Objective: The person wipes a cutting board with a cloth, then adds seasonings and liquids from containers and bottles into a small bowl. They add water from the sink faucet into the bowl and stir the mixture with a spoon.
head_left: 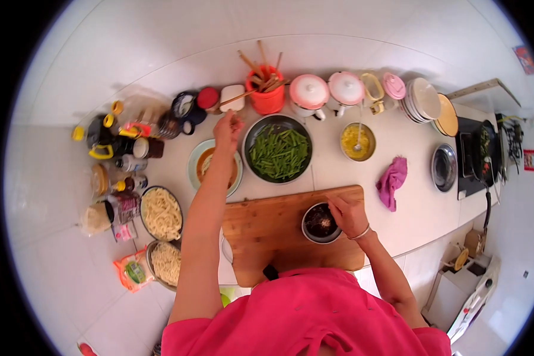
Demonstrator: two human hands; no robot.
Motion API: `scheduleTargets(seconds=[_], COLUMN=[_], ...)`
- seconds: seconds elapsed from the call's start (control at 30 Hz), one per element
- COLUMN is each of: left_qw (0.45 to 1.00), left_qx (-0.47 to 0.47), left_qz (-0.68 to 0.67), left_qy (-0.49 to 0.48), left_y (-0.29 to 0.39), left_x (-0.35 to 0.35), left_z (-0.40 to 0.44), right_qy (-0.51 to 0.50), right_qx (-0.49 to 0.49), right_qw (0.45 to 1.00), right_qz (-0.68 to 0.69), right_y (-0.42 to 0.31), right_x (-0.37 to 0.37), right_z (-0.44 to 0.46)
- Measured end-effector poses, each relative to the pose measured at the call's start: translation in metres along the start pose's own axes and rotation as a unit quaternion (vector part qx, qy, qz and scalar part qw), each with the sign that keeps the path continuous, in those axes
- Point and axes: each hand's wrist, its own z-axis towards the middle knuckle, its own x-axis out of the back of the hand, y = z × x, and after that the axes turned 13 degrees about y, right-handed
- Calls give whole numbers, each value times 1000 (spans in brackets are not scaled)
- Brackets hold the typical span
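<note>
Surface (338,172) of pale colour runs across the view, its near side cut off from sight by the person's red top (332,308). The wooden board (261,228) lies at its near edge. At the far right, the stove (470,185) carries a wok (485,155), whose contents are hard to make out. A dark pan of cut green beans (279,152) sits beyond the board, beside a pale bowl (194,168) that the left forearm partly covers. Two dishes of noodles (161,213) stand at the left, the nearer one partly hidden by the arm. A red container (267,98) of wooden sticks and two lidded pots (309,92) line the back, with stacked plates (422,99) farther right. A purple cloth (391,184) lies crumpled right of the board. An orange packet (134,270) with a green patch and the bottles (124,145) above it bear labels, but their writing is too small and blurred to read.

The small bowl (321,224) of dark contents, with a paler heap in it, rests on the board's right part. The right hand (348,215) is at its rim, fingers bent inward; whether they grip it, I cannot tell. The left hand (228,129) is raised past the pale bowl, near the white box (232,98), fingers curled; what they hold, if anything, cannot be made out.
</note>
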Motion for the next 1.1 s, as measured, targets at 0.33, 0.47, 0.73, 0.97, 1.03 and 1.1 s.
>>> scheduleTargets(seconds=[0.33,0.47,0.73,0.97,1.03,1.1], left_qw=[994,985,962,972,962,938], left_qx=[-76,-135,-238,-136,-126,-161], left_qz=[68,73,128,176,232,288], left_qy=[45,84,-37,-76,-76,-105], left_y=[-9,-8,-17,-38,-37,-40], left_x=[-3,7,47,103,112,122], left_z=[15,4,-83,-182,-202,-213], right_qy=[14,19,28,33,38,39], right_qx=[-4,-16,-25,-58,-67,-74], right_qw=[1000,999,999,997,996,996], right_qz=[6,23,33,45,41,38], right_y=[5,9,1,3,1,1], right_x=[9,14,26,34,37,39], right_z=[3,-1,-16,-36,-40,-43])
